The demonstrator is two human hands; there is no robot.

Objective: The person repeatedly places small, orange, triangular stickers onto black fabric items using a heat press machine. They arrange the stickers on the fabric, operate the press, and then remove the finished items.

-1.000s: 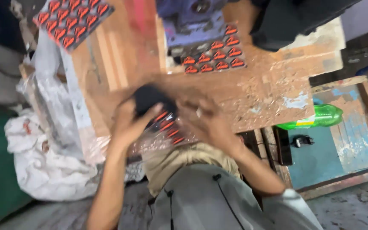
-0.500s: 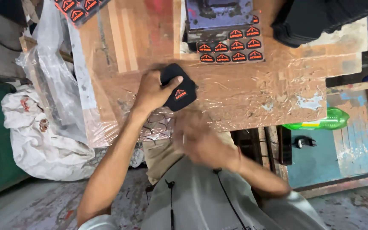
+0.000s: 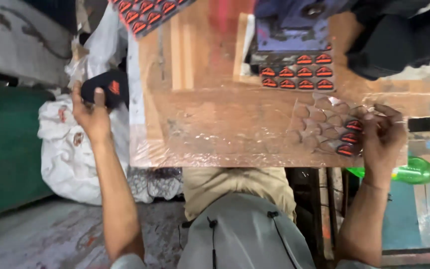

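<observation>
My left hand (image 3: pixel 91 113) is stretched out past the left edge of the table and grips a black fabric piece (image 3: pixel 106 85) with a red-orange patch on it, above a white sack (image 3: pixel 70 154). My right hand (image 3: pixel 383 135) rests at the table's right edge and holds a clear plastic sheet (image 3: pixel 324 124) of triangular patches. Most cells of that sheet look bare; a few red and black patches (image 3: pixel 350 137) remain next to my fingers.
The wooden table (image 3: pixel 225 124) is wrapped in clear film. A full sheet of red patches (image 3: pixel 297 72) lies at the back under a blue machine (image 3: pixel 294 30). Another patch sheet (image 3: pixel 143 15) sits back left, dark fabric (image 3: pixel 399 40) back right, a green bottle (image 3: pixel 416 172) lower right.
My left hand has carried the black fabric piece from the table's middle out to the left, over the sack. My right hand has moved right, taking the clear patch sheet with it.
</observation>
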